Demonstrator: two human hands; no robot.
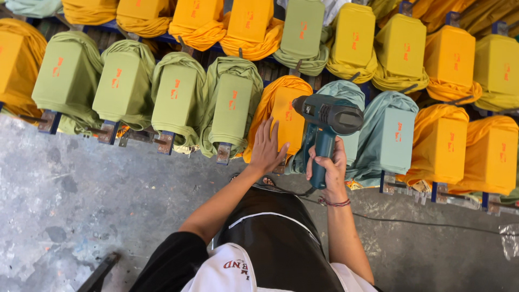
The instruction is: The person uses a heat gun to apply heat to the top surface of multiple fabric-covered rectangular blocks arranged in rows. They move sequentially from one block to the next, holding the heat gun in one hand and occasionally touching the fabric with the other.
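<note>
From the head camera we look straight down at our two hands in front of a long rack of boards, each with a shirt pulled over it.

Our right hand is closed in a full fist round the handle of a dark teal heat gun. The gun stands upright in the fist, its body above the hand and its barrel pointing left, over the seam between the orange shirt and a pale blue shirt. A thin red band circles the right wrist. A black cord runs from below the hand across the floor to the right.

Our left hand holds nothing. It lies flat and open, fingers spread, palm down on the lower edge of the orange shirt, just left of the gun. The two hands are near each other but not touching.

To the left of the orange shirt hang four green shirts in a row. To the right, past another pale blue shirt, hang more orange shirts. A second row of yellow, orange and green ones stands behind. Each shirt carries a small red print on its front.

Below the rack lies a grey concrete floor, stained and patchy. Our black apron fills the lower middle of the view.
</note>
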